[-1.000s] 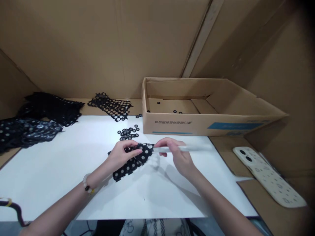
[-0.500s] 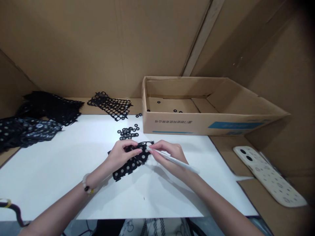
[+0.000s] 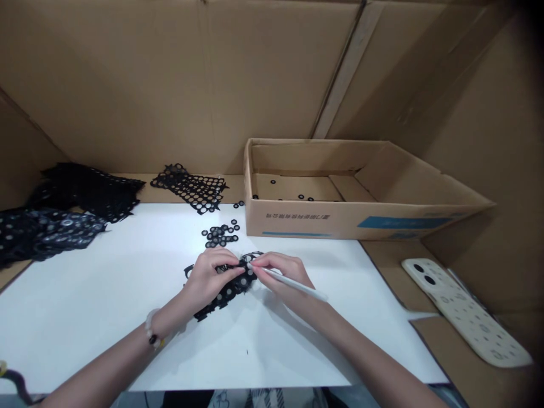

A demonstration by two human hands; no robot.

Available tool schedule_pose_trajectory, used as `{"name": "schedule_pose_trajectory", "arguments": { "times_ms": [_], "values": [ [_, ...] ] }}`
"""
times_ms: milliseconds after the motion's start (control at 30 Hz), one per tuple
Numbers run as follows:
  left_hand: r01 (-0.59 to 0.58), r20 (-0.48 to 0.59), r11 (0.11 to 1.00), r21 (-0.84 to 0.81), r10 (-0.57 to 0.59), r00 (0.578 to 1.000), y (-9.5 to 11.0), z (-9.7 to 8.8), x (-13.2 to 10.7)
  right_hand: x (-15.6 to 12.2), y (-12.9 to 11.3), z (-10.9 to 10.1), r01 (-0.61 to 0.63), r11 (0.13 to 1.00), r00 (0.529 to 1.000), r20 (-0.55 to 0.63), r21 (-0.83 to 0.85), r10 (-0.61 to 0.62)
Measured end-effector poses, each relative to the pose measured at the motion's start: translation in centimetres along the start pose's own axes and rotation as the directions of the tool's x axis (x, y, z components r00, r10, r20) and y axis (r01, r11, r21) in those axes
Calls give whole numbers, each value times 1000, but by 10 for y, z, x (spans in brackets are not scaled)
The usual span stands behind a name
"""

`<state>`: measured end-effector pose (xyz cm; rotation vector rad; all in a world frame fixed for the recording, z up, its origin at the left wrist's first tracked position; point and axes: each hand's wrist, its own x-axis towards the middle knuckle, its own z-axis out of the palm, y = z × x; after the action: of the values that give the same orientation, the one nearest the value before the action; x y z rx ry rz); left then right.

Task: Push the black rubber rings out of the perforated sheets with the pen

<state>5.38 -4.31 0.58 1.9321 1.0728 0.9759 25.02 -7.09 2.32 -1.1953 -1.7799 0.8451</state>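
A black rubbery sheet with rows of pale round spots (image 3: 229, 292) is pinched at its upper edge by my left hand (image 3: 215, 275), thumb and fingers closed. My right hand (image 3: 287, 275) grips a slim white pen-like tool (image 3: 297, 285), whose tip meets the sheet's upper right part. Fingertips cover the exact point of contact. Just beyond my left hand lies a loose cluster of small black rings (image 3: 219, 232) on the white tabletop (image 3: 106, 317).
An open cardboard box (image 3: 297, 220) with several rings inside stands behind my right hand. Perforated black mesh (image 3: 191, 190) lies at the back; piles of black sheets, one dark (image 3: 89, 187) and one spotted (image 3: 46, 232), lie left. A phone in a cream case (image 3: 467, 314) rests at right.
The tool and my right hand have shifted slightly left along the sheet, closer to my left hand. The whole view has tilted a little, so things sit lower in it.
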Motion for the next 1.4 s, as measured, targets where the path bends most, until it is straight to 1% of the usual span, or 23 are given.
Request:
{"name": "schedule_pose_trajectory", "arguments": {
  "times_ms": [167,233,333,400,467,567,667,700,733,767,867,900,933,967,1000,1033,1067,1100,1133,1233,1300,1333,1400],
  "values": [
    [43,-12,998,-39,-44,999,-5,-1,0,-4,14,13,138,989,983,-117,-49,-143],
    [72,31,996,-48,-70,997,-7,-3,1,-5,15,15,195,977,968,-142,-84,-205],
    [110,140,989,-100,-96,986,-5,-4,0,-6,14,13,240,963,960,-116,-120,-254],
    [112,171,990,-87,-96,981,-3,-3,-1,-5,14,11,249,962,964,-70,-113,-258],
    [86,129,996,22,-88,988,-1,-1,-2,-4,15,11,268,958,961,-33,-102,-273],
    [30,-10,976,215,-28,1000,1,0,-2,-2,15,14,341,934,937,-41,-108,-347],
    [9,-199,927,374,71,977,2,-4,-1,-3,14,18,367,922,924,-62,-126,-376],
    [17,-235,903,430,94,967,3,-6,0,-3,14,18,364,923,926,-58,-127,-373],
    [17,-233,878,479,108,966,4,-8,0,-3,14,18,364,923,926,-57,-126,-373],
    [1,-184,859,511,108,977,6,-11,0,-4,14,18,362,924,927,-55,-122,-371],
    [-70,50,884,462,52,997,6,-18,2,-5,16,15,285,953,956,-36,-105,-290],
    [-57,66,916,396,33,997,5,-21,4,-5,16,13,231,967,972,-27,-104,-235],
    [-16,18,950,311,11,1000,2,-25,6,-4,16,11,164,981,986,-20,-106,-167],
    [40,-80,975,217,-24,997,-2,-30,9,-4,16,8,92,990,995,-16,-108,-94],
    [96,-201,987,127,-69,977,-6,-36,12,-4,15,5,25,994,1000,-13,-106,-26],
    [142,-324,988,59,-115,939,-12,-42,16,-3,13,2,-31,995,1000,-7,-100,31],
    [183,-409,982,50,-147,901,-19,-47,19,-3,11,0,-74,993,997,-3,-87,74],
    [226,-447,969,100,-160,880,-25,-51,23,-2,9,-2,-104,992,995,0,-72,104],
    [268,-444,943,195,-159,882,-32,-53,25,-2,7,-4,-117,991,993,4,-56,118],
    [307,-291,818,486,-180,940,-51,-50,29,-4,2,-4,-111,993,994,15,-30,112],
    [275,-189,776,567,-202,961,-59,-44,30,-5,1,-1,-101,995,994,34,-23,102],
    [263,-166,771,580,-204,965,-60,-41,30,-6,1,-1,-98,995,994,41,-22,99],
    [270,-202,769,580,-186,962,-57,-39,28,-7,1,0,-92,995,995,44,-26,93]
  ]
}}
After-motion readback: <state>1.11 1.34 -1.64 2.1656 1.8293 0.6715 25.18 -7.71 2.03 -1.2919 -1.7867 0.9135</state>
